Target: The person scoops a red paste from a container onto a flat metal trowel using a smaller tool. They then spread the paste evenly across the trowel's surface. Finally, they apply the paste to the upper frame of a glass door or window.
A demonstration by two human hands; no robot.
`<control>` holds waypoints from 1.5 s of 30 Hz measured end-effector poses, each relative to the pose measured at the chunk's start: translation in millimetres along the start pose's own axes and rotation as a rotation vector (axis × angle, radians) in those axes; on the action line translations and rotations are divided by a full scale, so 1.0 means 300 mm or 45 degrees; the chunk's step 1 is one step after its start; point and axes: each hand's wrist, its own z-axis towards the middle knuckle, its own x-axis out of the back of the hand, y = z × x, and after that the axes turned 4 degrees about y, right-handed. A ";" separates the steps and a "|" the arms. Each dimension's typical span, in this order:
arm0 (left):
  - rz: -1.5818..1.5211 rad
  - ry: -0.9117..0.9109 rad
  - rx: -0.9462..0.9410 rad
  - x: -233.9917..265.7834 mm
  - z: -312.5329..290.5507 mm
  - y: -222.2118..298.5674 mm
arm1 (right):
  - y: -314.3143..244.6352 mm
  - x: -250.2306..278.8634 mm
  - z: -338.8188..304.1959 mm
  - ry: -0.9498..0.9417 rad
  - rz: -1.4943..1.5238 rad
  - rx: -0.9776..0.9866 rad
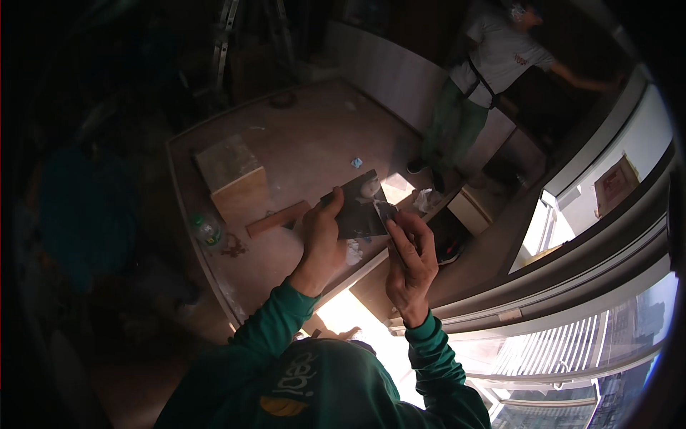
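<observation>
My left hand [319, 239] is closed on the near left side of a dark, flat, rectangular board [351, 217], its thumb lying along the top. A small mound of white paste [370, 187] sits toward the board's far end. My right hand [412, 261] grips a small dark scraper [386, 209] with a pale smear near its edge. The scraper's edge is at the board's right side, close to the paste; whether it touches the board I cannot tell. My right fingers hide most of its handle.
Below lies a brown platform [307, 129] with a wooden box [239, 187], a reddish wood strip [279, 218], a green-capped bottle [206, 229] and a blue scrap [356, 163]. Another person [493, 57] stands at the far right, beside bright windows [572, 214]. A ladder [223, 50] stands behind.
</observation>
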 end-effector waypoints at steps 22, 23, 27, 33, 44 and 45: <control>-0.158 0.210 -0.115 0.214 -0.091 0.182 | 0.167 -0.057 -0.192 0.130 1.122 -1.295; -0.149 0.213 -0.113 0.205 -0.109 0.198 | 0.124 -0.064 -0.170 0.133 1.176 -1.354; -0.162 0.273 -0.133 0.181 -0.130 0.227 | 0.158 -0.075 -0.154 -0.135 1.575 -1.691; -0.191 0.173 -0.100 0.171 -0.185 0.265 | 0.093 -0.175 -0.147 -0.400 2.443 -1.760; 0.072 0.154 -0.152 0.083 -0.195 0.160 | 0.007 -0.174 -0.128 -0.356 2.217 -1.727; 0.119 0.165 -0.201 0.084 -0.194 0.150 | 0.005 -0.173 -0.129 -0.344 2.134 -1.683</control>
